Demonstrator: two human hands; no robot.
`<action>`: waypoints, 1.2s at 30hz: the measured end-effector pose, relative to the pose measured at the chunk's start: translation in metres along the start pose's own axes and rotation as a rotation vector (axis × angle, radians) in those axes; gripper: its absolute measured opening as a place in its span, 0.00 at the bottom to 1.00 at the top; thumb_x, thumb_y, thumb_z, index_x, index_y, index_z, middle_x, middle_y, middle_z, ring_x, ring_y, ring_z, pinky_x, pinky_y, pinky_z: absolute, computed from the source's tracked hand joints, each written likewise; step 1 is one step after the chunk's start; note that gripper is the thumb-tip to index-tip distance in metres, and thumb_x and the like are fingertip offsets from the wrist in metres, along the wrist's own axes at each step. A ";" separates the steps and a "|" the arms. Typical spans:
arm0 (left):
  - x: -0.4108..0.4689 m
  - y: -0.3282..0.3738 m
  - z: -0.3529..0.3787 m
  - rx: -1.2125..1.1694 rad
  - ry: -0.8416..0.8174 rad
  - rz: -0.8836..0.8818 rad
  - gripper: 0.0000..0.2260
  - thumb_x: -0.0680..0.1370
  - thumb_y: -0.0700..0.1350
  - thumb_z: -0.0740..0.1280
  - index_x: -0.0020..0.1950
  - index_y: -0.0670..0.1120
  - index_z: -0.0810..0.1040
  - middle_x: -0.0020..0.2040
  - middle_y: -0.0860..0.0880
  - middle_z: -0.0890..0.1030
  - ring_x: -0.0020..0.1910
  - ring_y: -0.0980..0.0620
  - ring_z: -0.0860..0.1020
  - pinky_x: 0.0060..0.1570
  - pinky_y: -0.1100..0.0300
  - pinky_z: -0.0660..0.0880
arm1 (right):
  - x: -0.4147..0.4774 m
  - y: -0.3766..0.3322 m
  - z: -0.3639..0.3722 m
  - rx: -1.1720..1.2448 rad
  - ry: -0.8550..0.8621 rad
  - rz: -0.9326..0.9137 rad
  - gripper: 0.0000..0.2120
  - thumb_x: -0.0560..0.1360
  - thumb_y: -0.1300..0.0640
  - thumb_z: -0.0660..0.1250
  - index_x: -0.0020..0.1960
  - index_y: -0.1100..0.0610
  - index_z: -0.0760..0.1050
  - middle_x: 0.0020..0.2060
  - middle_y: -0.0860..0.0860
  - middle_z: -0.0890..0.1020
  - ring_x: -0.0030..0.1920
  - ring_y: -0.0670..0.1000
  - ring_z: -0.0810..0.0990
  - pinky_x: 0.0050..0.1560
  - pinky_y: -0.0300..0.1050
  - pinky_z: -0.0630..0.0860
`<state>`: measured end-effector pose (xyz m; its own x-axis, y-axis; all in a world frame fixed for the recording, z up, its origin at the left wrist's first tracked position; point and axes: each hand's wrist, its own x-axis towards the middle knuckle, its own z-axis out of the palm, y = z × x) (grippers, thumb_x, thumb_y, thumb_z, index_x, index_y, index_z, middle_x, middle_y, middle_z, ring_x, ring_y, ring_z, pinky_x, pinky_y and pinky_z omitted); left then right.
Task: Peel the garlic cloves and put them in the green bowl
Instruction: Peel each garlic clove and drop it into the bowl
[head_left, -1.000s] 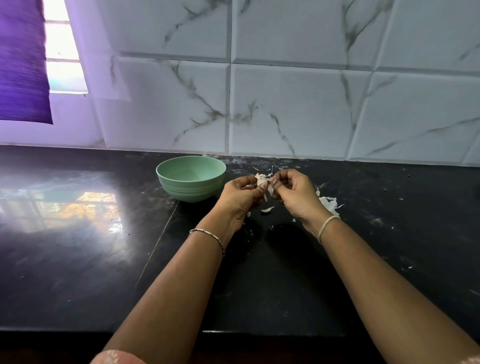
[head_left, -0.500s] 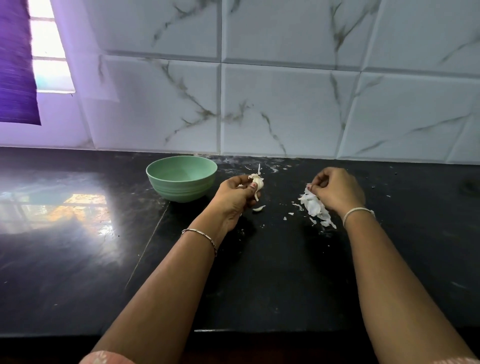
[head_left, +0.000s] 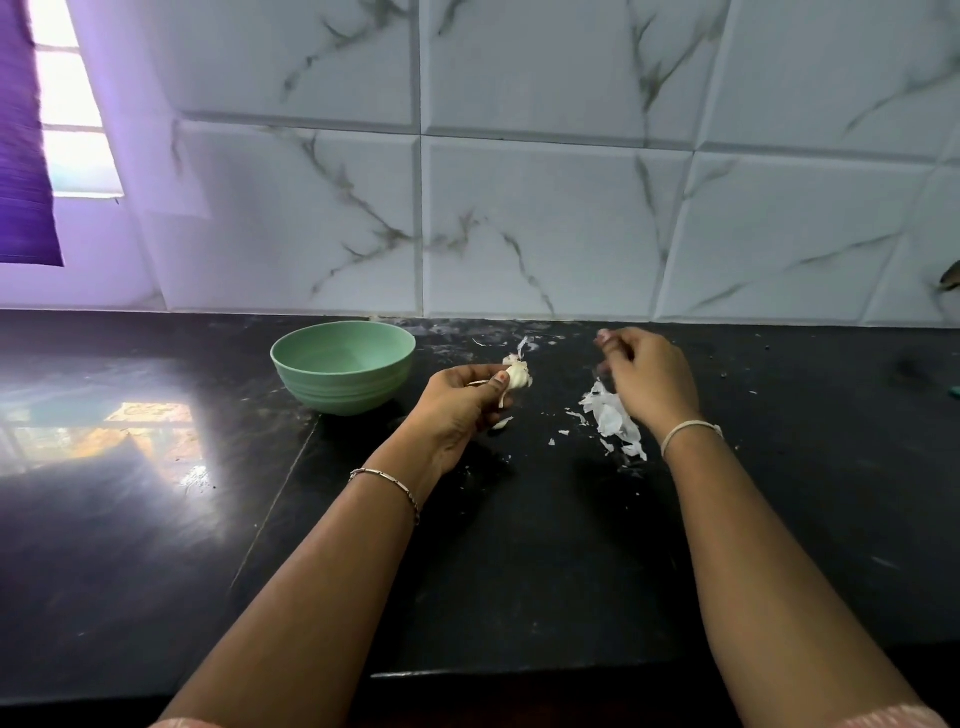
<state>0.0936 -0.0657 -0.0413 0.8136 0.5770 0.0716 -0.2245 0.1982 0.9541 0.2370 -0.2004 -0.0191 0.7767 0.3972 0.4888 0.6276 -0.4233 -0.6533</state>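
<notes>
My left hand (head_left: 460, 402) pinches a whitish garlic piece (head_left: 518, 374) with loose skin curling off it, just right of the green bowl (head_left: 343, 366). The bowl stands on the black counter near the wall and looks empty inside. My right hand (head_left: 647, 382) hovers to the right, fingers loosely curled and blurred, above a pile of white garlic skins (head_left: 613, 418). Nothing shows between its fingers. One small peel or clove fragment (head_left: 503, 423) lies on the counter under my left hand.
The black counter (head_left: 519, 545) runs to a marble-tiled wall (head_left: 519, 208) at the back. Small skin flakes are scattered around the pile and near the wall. A purple curtain and window are at the far left. The counter's front edge lies close below my forearms.
My hands, first together at the garlic, have separated. My right hand carried skin right to the pile and has now lifted slightly away from it. My left hand keeps the garlic.
</notes>
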 end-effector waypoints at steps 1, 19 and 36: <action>0.000 0.000 0.000 0.002 0.005 -0.001 0.06 0.80 0.36 0.64 0.46 0.40 0.79 0.29 0.48 0.78 0.29 0.54 0.72 0.26 0.68 0.71 | -0.003 -0.006 0.005 0.119 -0.088 -0.044 0.09 0.78 0.46 0.65 0.50 0.48 0.81 0.43 0.49 0.85 0.41 0.49 0.82 0.45 0.45 0.77; -0.002 0.002 -0.003 0.001 -0.025 -0.028 0.01 0.77 0.39 0.69 0.46 0.41 0.79 0.34 0.47 0.77 0.25 0.59 0.73 0.24 0.68 0.70 | -0.014 -0.020 0.031 0.478 -0.441 -0.183 0.18 0.67 0.63 0.78 0.55 0.54 0.81 0.48 0.50 0.85 0.51 0.48 0.84 0.58 0.44 0.79; 0.001 -0.001 -0.004 -0.043 -0.002 -0.017 0.02 0.74 0.32 0.70 0.44 0.38 0.79 0.36 0.43 0.83 0.32 0.53 0.83 0.36 0.64 0.80 | -0.018 -0.026 0.031 0.627 -0.369 -0.080 0.03 0.74 0.65 0.70 0.45 0.59 0.79 0.43 0.57 0.82 0.45 0.53 0.81 0.49 0.49 0.81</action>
<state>0.0924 -0.0627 -0.0428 0.8185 0.5718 0.0563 -0.2337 0.2418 0.9418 0.2054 -0.1715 -0.0289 0.5922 0.7026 0.3946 0.4480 0.1200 -0.8859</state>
